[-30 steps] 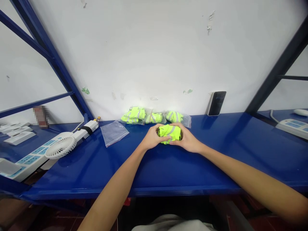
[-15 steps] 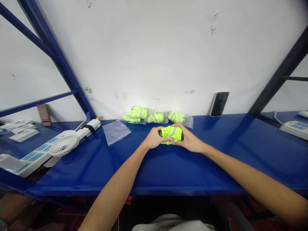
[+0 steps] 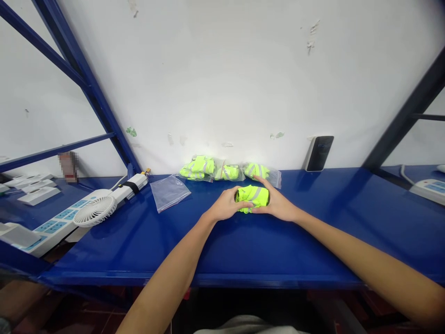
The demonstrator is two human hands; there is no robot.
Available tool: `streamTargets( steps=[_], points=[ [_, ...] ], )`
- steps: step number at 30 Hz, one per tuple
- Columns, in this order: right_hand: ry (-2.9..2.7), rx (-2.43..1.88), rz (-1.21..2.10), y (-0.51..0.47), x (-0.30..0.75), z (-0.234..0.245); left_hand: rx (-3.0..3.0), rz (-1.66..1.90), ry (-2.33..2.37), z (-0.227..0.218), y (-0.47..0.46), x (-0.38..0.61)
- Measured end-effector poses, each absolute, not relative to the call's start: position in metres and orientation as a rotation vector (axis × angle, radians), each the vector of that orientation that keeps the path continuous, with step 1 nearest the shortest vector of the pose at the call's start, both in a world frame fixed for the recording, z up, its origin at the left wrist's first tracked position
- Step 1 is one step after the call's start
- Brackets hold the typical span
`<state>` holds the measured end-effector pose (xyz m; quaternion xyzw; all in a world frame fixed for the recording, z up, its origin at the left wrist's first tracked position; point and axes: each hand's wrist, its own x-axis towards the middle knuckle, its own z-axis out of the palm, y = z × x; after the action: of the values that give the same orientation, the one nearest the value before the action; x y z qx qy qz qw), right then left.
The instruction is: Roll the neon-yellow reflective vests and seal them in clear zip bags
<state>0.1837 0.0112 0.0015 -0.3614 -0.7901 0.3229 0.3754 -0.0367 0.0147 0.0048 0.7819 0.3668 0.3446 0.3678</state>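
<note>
A rolled-up yellow-green reflective vest with grey stripes is held between my two hands over the blue table. My left hand grips its left end, thumb across the front. On its right end, my right hand is closed around it, the thumb low on the front and the index finger raised along the top. The fingers behind the roll are hidden. Beyond it, against the wall, lie clear bags of similar folded vests. A flat clear zip bag rests to the left of my hands.
On the left stand a long power strip, a small white fan and a white device with a black strap. A dark-fronted device leans on the wall at the right. Blue frame posts rise at the sides.
The view has shifted slightly, so everything sits a little lower and to the right. Both hands still hold the rolled vest; my right index finger is now lifted higher.
</note>
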Motion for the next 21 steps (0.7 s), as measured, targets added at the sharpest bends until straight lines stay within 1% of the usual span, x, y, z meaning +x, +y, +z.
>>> streamTargets(
  steps=[5, 11, 14, 17, 19, 21],
  points=[
    [-1.978, -0.868, 0.99, 0.008, 0.183, 0.005, 2.02, 0.829, 0.916, 0.002, 0.012, -0.036],
    [-1.93, -0.828, 0.802, 0.002, 0.176, 0.009, 2.038, 0.928, 0.889, 0.004, 0.008, -0.03],
    [-1.858, -0.857, 0.817, 0.005, 0.176, 0.008, 2.151, 0.922, 0.954, 0.012, 0.004, -0.03],
    [-1.716, -0.895, 0.981, 0.012, 0.179, 0.004, 2.458, 0.75, 1.274, 0.025, -0.001, -0.057],
    [-1.613, -0.924, 1.067, 0.016, 0.18, 0.003, 2.558, 0.555, 1.636, 0.033, -0.005, -0.093],
    [-1.522, -0.936, 1.118, 0.018, 0.179, 0.003, 2.505, 0.382, 2.068, 0.038, -0.008, -0.136]
  ],
)
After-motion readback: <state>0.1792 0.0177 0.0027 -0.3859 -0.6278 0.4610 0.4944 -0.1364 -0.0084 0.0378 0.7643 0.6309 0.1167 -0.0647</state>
